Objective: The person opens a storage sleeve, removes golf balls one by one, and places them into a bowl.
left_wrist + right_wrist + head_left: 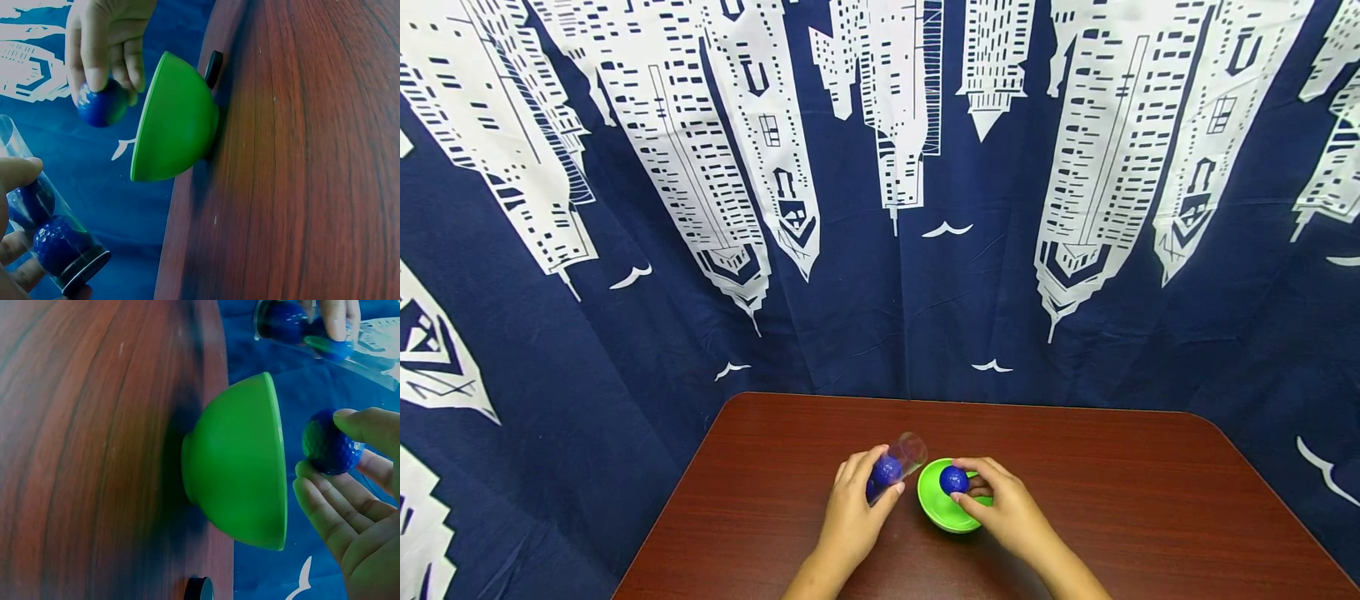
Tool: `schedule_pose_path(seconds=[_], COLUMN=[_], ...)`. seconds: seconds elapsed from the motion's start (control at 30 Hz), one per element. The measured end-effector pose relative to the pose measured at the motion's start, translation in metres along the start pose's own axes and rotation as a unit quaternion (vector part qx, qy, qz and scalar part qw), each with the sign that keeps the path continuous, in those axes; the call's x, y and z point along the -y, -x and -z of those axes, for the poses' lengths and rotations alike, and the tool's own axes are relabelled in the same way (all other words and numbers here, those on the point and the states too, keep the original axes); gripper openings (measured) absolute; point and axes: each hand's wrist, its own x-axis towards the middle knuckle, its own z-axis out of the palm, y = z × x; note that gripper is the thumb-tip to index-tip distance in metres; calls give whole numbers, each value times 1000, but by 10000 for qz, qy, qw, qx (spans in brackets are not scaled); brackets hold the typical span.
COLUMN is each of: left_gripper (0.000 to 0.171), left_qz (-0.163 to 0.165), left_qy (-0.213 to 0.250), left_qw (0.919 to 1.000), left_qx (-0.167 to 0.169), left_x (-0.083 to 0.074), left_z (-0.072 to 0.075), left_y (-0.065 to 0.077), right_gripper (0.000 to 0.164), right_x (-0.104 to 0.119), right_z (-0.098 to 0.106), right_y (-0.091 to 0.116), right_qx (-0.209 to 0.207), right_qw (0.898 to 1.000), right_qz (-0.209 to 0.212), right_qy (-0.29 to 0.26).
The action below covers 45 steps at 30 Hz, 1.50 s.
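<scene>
My left hand (853, 508) grips a clear tube (912, 450), tilted with its upper end toward the bowl. Two blue dimpled golf balls show inside the tube, the lower golf ball (61, 244) close to the black end (86, 270). With thumb and fingers, my right hand (1011, 508) pinches another blue golf ball (953, 480). That ball is just above the rim of a green bowl (244, 462), which stands upright on the table. The bowl's inside is partly hidden by the right hand and ball in the head view.
The reddish-brown wooden table (760, 483) has rounded far corners. A small round black piece (214, 69) like a cap is beside the bowl in the wrist views. Behind the table hangs a dark blue cloth (880, 317) printed with white buildings and birds.
</scene>
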Motion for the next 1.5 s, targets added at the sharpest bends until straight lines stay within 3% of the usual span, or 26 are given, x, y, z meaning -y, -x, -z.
schedule_pose_path(seconds=[0.33,0.8,1.0,1.5], left_gripper=[53,53,53,53], left_qz=[23,189,188,231], left_qy=[80,236,298,269], left_qw=[9999,9995,9994,9994], left_qx=[-119,-77,-57,-63], left_x=[-1,-1,-2,0], left_z=[-1,2,2,0], left_y=[-1,-2,-3,-1], right_gripper=[37,40,41,40], right_x=[-7,-9,-8,-8], right_z=[-6,-14,-16,-17], right_y=[-5,-17,-19,-20], right_qx=[498,1018,1162,1508], right_qw=[9901,9596,9531,9489], right_qz=[266,558,509,300], right_qy=[1287,2563,2747,2757])
